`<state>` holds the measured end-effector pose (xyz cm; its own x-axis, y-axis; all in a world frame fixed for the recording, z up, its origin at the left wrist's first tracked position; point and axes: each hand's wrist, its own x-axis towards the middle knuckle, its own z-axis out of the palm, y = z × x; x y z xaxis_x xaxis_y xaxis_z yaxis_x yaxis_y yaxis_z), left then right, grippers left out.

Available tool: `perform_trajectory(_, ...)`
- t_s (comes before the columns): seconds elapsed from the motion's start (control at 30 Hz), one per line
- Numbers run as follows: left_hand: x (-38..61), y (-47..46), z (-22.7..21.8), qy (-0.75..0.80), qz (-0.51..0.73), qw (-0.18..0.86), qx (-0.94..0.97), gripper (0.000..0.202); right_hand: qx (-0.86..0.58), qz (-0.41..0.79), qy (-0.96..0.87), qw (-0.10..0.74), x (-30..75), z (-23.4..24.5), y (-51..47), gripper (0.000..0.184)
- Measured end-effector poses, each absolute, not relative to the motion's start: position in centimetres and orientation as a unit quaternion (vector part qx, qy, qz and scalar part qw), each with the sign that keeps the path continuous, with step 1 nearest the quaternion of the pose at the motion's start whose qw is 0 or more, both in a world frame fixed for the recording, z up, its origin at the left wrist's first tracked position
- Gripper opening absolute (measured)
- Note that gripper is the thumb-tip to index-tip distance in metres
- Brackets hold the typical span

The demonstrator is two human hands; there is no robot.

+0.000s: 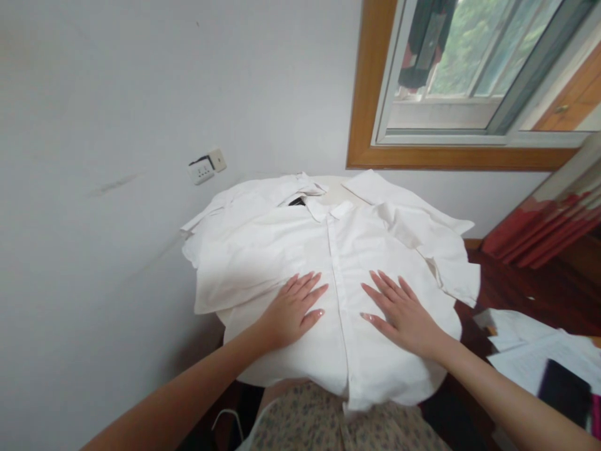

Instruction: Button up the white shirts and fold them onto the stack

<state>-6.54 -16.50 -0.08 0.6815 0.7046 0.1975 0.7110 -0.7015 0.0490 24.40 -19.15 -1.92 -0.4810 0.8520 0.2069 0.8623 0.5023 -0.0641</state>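
A white button-up shirt point(282, 244) lies front side up over a rounded tabletop, its collar toward the wall and its hem hanging over the near edge. My left hand point(295, 307) rests flat on the cloth left of the button placket, fingers stretched out. On the other side of the placket, my right hand point(394, 310) lies palm down with its fingers spread. Neither hand grips any fabric. More white cloth point(404, 194) lies behind the shirt on the right, and a small dark object shows left of the collar.
A wall with a socket point(203, 170) stands behind and to the left. The wood-framed window point(451, 155) is at the upper right, with a red and white curtain point(549, 219) below it. Papers point(535, 351) and a dark flat object point(565, 391) lie at the lower right.
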Motion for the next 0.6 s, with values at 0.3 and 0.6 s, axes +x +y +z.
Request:
perform_trajectory(0.3, -2.8, -10.4, 2.0, -0.403, -0.143, 0.048, -0.903, 0.043, -0.473, -0.039, -0.873, 0.113, 21.3, 0.9, -13.1, 0.049)
perform_trajectory(0.6, -3.8, -7.6, -1.6, -0.405, -0.105, 0.027, -0.908, 0.053, -0.491, -0.013, -0.867, 0.079, 20.3, -1.4, -10.1, 0.061)
